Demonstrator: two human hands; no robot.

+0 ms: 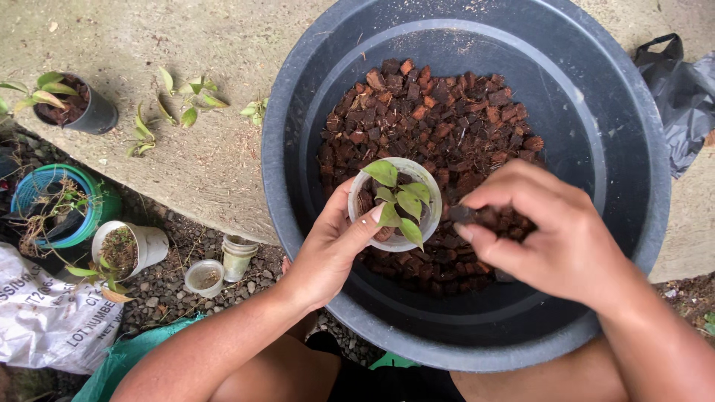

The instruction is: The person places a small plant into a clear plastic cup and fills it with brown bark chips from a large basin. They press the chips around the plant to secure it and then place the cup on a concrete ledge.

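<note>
My left hand grips a small clear plastic cup from its left side, thumb on the rim. A small green-leafed plant stands in the cup among brown bark chips. My right hand pinches a dark bark chip just right of the cup, with more chips under its fingers. Both hands are inside a large dark grey tub holding a bed of reddish-brown bark chips.
The tub rests on a concrete slab. On it lie loose plant cuttings and a black pot with a plant. Below, on gravel, stand a green basket, white pots, small cups and a white sack. A black bag lies at right.
</note>
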